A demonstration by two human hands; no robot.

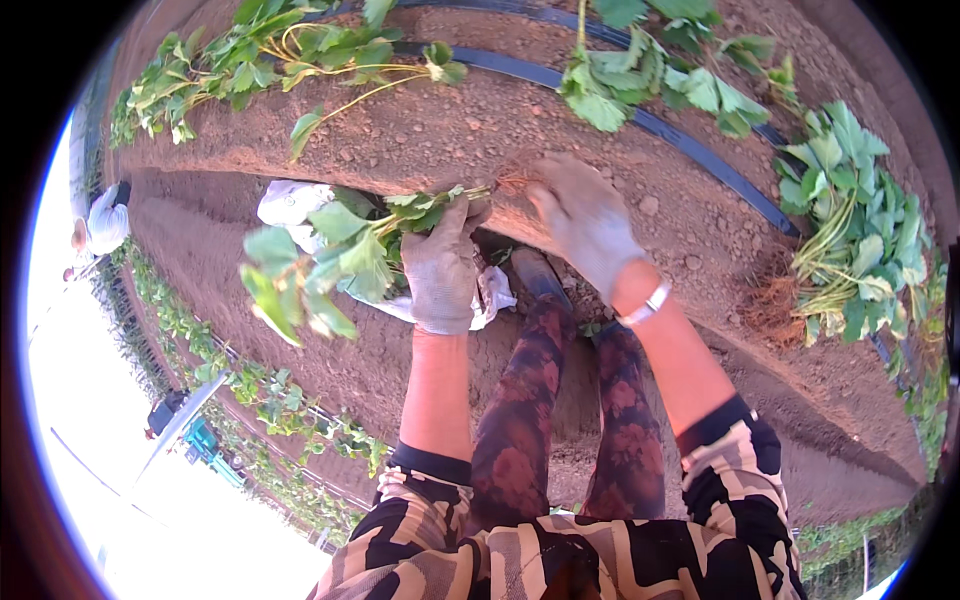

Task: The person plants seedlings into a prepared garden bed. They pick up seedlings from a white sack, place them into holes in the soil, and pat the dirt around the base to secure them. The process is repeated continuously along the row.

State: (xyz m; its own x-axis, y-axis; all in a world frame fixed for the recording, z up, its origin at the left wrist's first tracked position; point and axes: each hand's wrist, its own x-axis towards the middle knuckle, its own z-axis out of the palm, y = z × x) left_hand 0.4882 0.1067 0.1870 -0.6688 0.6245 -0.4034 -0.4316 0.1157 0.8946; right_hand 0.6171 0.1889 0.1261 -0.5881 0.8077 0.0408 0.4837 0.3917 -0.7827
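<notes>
My left hand (440,268), in a pale work glove, is closed around the stems of a small bunch of strawberry plants (362,258). Their leaves hang out to the left, partly blurred. From the other side of the fist, thin reddish roots (513,180) stick out to the right. Beside those roots is my right hand (590,222), gloved too, with a white band on its wrist. Motion smears its fingers, so whether they grip the roots is unclear. Below the left hand, a white plastic bag (292,203) with more leaves lies in the furrow, partly hidden.
Black drip tapes (690,160) run along the raised soil bed (660,215). A bundle of bare-root strawberry plants (862,235) lies at the right; more plants (235,70) lie at upper left and top. At far left are another person (107,220) and a teal machine (207,450).
</notes>
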